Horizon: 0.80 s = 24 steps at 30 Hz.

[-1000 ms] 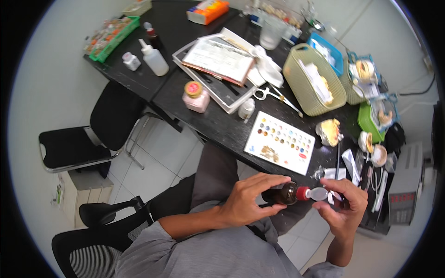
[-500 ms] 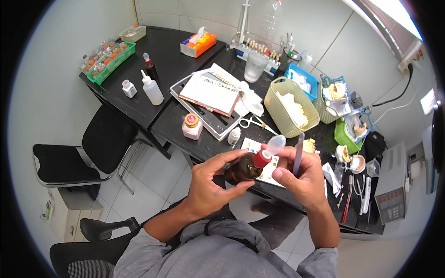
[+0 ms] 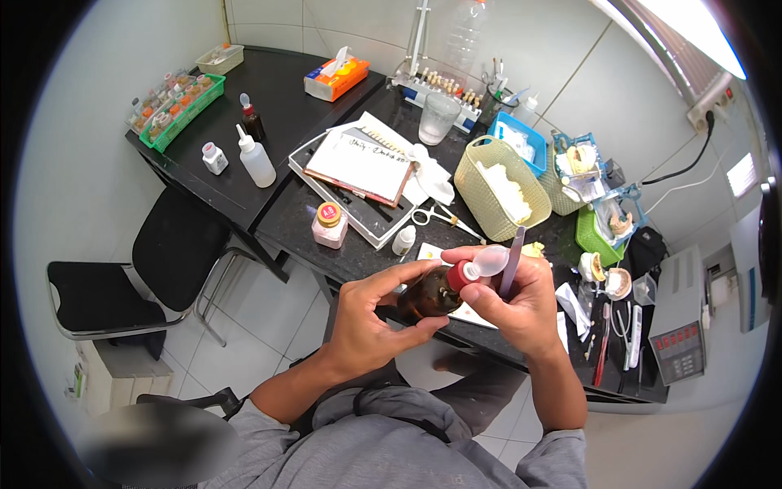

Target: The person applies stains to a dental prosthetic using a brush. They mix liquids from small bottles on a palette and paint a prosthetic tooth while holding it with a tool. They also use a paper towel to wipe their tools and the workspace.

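My left hand is wrapped round a brown glass dropper bottle, tilted to the right above the table's front edge. On its neck sits a red dropper cap with a clear rubber bulb. My right hand closes on the cap and bulb with thumb and fingers. A flat purple stick stands up from between the fingers of that hand. Partly hidden under both hands lies a white palette with small wells. Close by are a small white bottle and a jar of pink powder.
Scissor-handled forceps lie before a cream basket. Dental casts and hand tools lie at the right. A clipboard, a glass and a squeeze bottle stand farther back. A blurred grey shape fills the lower left.
My right hand has moved left and closed on the red cap and bulb. The purple stick has tilted with it. The view has shifted slightly, and a blurred shape appears at lower left.
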### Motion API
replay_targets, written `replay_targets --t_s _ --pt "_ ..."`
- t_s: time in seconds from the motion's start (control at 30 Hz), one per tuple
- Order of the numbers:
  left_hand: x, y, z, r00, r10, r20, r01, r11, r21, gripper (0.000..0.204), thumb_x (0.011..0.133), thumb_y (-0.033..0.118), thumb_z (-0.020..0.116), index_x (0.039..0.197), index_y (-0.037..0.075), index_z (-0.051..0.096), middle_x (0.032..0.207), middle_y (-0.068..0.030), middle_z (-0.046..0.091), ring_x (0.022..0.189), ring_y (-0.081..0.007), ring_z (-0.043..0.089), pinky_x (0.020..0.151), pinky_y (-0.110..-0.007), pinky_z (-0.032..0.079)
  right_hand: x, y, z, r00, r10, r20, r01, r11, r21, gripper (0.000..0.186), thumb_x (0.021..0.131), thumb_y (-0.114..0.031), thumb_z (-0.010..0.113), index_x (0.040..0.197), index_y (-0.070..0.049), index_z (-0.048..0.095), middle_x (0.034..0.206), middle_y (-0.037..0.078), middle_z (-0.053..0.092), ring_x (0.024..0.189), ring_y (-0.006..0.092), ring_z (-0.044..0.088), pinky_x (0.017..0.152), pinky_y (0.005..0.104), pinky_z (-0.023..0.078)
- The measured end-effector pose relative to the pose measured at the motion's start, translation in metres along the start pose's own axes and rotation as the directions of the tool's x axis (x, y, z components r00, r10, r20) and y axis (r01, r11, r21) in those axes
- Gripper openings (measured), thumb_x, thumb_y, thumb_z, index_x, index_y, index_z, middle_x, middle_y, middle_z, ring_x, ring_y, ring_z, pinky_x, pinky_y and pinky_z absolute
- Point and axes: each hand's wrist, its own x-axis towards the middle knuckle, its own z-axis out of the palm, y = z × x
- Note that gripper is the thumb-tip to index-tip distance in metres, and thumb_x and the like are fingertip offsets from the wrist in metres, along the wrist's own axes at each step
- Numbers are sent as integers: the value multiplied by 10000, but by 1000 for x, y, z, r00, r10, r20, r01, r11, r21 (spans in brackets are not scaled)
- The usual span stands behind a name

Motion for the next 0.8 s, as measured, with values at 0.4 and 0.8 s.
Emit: replay_targets --t_s 0.4,0.8 --pt "4 2 14 997 32 -76 -30 999 25 607 784 101 901 1334 9 660 1201 -145 744 1046 -193 749 847 -319 625 -19 -1 7 970 -5 -245 23 997 72 414 813 -100 899 1166 3 708 622 -89 517 557 -18 402 522 183 265" --pt "5 2 9 984 117 -134 -96 984 152 615 761 106 908 1327 36 677 1208 -131 743 1024 -221 750 891 -333 599 3 3 24 968 -28 -250 50 996 80 307 877 -42 851 1054 -16 602 673 -72 572 609 -22 456 545 174 326"
